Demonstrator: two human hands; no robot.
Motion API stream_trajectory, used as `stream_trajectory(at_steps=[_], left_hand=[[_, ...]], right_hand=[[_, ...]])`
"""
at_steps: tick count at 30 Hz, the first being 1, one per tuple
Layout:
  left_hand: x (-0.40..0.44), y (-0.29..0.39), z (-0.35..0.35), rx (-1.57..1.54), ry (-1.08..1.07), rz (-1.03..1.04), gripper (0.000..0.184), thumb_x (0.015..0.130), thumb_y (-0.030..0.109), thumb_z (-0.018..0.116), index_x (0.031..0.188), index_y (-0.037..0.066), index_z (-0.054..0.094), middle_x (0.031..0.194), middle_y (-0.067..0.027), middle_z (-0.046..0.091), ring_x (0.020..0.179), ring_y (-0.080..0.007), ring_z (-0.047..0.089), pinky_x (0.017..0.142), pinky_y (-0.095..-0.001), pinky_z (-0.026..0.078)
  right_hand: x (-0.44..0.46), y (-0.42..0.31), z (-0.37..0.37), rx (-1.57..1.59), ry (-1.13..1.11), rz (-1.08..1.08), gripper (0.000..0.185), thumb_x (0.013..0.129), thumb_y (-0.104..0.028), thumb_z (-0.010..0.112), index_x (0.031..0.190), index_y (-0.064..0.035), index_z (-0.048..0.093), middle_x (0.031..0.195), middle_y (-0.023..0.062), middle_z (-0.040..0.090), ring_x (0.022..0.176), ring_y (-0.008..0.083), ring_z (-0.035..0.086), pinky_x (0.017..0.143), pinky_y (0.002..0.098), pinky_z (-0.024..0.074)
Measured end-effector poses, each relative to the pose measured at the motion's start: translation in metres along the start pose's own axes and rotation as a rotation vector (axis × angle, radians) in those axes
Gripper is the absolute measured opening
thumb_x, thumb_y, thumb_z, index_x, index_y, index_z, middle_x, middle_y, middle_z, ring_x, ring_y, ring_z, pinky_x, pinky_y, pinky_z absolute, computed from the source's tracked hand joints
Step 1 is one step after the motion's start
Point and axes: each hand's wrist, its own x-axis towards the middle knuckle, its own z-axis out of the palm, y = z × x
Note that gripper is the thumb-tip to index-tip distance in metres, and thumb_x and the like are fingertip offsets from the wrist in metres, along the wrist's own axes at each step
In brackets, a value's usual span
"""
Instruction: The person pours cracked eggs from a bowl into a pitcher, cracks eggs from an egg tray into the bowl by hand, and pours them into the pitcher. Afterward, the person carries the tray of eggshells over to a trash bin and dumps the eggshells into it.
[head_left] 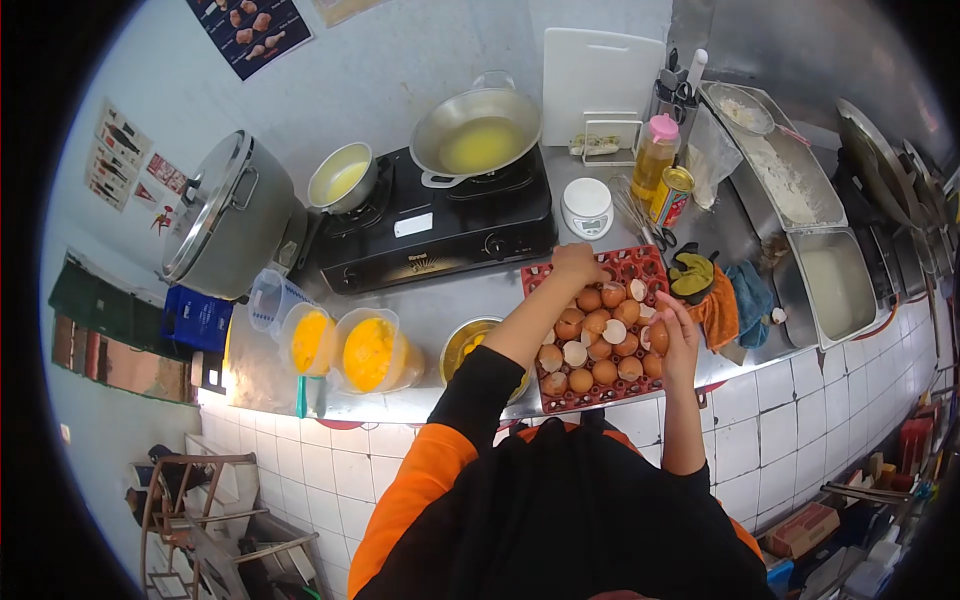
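Note:
A red egg tray (550,400) lies at the front of the metal counter, filled with brown eggs (578,380) and broken eggshells (574,353) with white insides showing. My left hand (580,264) reaches over the tray's back part, fingers bent down among the cells; what they hold, if anything, is hidden. At the tray's right side, my right hand (680,345) is closed around a brown egg (658,338), with a white shell piece close by. Partly behind my left forearm stands a metal bowl (455,345) with yolks in it.
Left of the bowl stand plastic jugs (400,335) of yellow egg. Behind are a black gas stove (430,235) with a wok (476,135) and a small pot (343,178), a white scale (587,208), an oil bottle (655,155) and a can (672,196). Cloths (715,310) lie right of the tray.

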Motion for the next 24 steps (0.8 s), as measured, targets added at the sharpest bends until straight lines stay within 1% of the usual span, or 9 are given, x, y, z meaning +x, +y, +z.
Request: stream_trajectory(at_steps=[3, 6, 7, 9, 13, 16, 20, 21, 24], left_hand=[[-0.005, -0.025, -0.018, -0.697, -0.1, -0.027, 0.043, 0.074, 0.03, 0.076, 0.108, 0.006, 0.066, 0.104, -0.0114, 0.069, 0.094, -0.0216, 0.068, 0.087, -0.0395, 0.05], [-0.03, -0.06, -0.016, -1.471, -0.119, 0.202, 0.041, 0.081, 0.013, 0.071, 0.119, 0.007, 0.056, 0.11, -0.0094, 0.064, 0.098, -0.0185, 0.064, 0.088, -0.032, 0.052], [-0.049, -0.072, -0.016, -1.594, -0.107, 0.249, 0.042, 0.082, 0.009, 0.069, 0.122, 0.007, 0.053, 0.112, -0.0095, 0.063, 0.099, -0.0197, 0.064, 0.089, -0.0321, 0.052], [-0.104, -0.092, -0.013, -1.842, -0.069, 0.338, 0.046, 0.085, 0.0, 0.065, 0.127, 0.007, 0.047, 0.116, -0.0098, 0.061, 0.102, -0.0221, 0.063, 0.091, -0.0324, 0.051], [-0.189, -0.134, 0.031, -1.63, 0.228, 0.144, 0.047, 0.081, -0.003, 0.071, 0.123, 0.004, 0.051, 0.117, -0.0094, 0.059, 0.108, -0.0195, 0.06, 0.092, -0.032, 0.051], [-0.226, -0.15, 0.067, -1.555, 0.418, 0.134, 0.05, 0.079, -0.005, 0.072, 0.123, 0.003, 0.051, 0.117, -0.0088, 0.057, 0.109, -0.0183, 0.059, 0.092, -0.0303, 0.051], [-0.259, -0.148, 0.076, -1.576, 0.5, 0.034, 0.052, 0.077, -0.007, 0.072, 0.124, 0.001, 0.051, 0.118, -0.0086, 0.055, 0.11, -0.0176, 0.059, 0.093, -0.0284, 0.051], [-0.261, -0.151, 0.083, -1.578, 0.518, 0.041, 0.055, 0.077, -0.005, 0.073, 0.127, 0.001, 0.05, 0.124, -0.0086, 0.057, 0.113, -0.0171, 0.058, 0.092, -0.0288, 0.05], [-0.267, -0.152, 0.084, -1.638, 0.57, 0.088, 0.055, 0.078, -0.006, 0.072, 0.128, 0.0, 0.05, 0.124, -0.0086, 0.057, 0.112, -0.0166, 0.058, 0.092, -0.0281, 0.05]], right_hand=[[-0.001, -0.002, 0.01, 0.3, 0.035, 0.032, 0.037, 0.099, -0.024, 0.05, 0.133, -0.0076, 0.049, 0.097, 0.0055, 0.059, 0.086, 0.0108, 0.061, 0.062, 0.021, 0.0474], [-0.006, 0.007, 0.027, 0.381, 0.054, 0.045, 0.036, 0.099, -0.023, 0.049, 0.132, -0.0081, 0.043, 0.109, 0.0086, 0.057, 0.096, 0.0149, 0.059, 0.072, 0.0264, 0.0489], [-0.008, 0.012, 0.031, 0.345, -0.001, 0.068, 0.041, 0.096, -0.023, 0.057, 0.131, -0.0097, 0.039, 0.118, 0.0093, 0.053, 0.104, 0.0188, 0.056, 0.076, 0.029, 0.05], [-0.016, 0.024, 0.052, -0.007, -0.108, -0.16, 0.042, 0.093, -0.018, 0.061, 0.129, -0.0091, 0.043, 0.118, 0.0107, 0.052, 0.107, 0.0216, 0.056, 0.081, 0.0326, 0.0496], [-0.026, 0.034, 0.094, -0.754, -0.4, -0.642, 0.041, 0.084, -0.008, 0.07, 0.12, -0.006, 0.051, 0.119, 0.0145, 0.05, 0.11, 0.0284, 0.053, 0.087, 0.0362, 0.0486], [-0.034, 0.038, 0.127, -0.705, -0.665, -0.752, 0.043, 0.079, -0.011, 0.075, 0.117, -0.0049, 0.056, 0.117, 0.0155, 0.05, 0.106, 0.0316, 0.054, 0.088, 0.0367, 0.048], [-0.043, 0.032, 0.168, -0.501, -0.685, -1.091, 0.051, 0.075, -0.015, 0.078, 0.121, -0.0063, 0.057, 0.114, 0.0133, 0.052, 0.102, 0.03, 0.057, 0.088, 0.0393, 0.0487], [-0.046, 0.031, 0.179, -0.467, -0.716, -1.056, 0.047, 0.077, -0.014, 0.076, 0.119, -0.0042, 0.058, 0.113, 0.0132, 0.054, 0.098, 0.0309, 0.057, 0.086, 0.0395, 0.0485], [-0.043, 0.062, 0.19, -0.665, -0.859, -0.919, 0.055, 0.077, -0.013, 0.075, 0.127, -0.0078, 0.054, 0.117, 0.0146, 0.053, 0.107, 0.0316, 0.055, 0.093, 0.0423, 0.0453]])
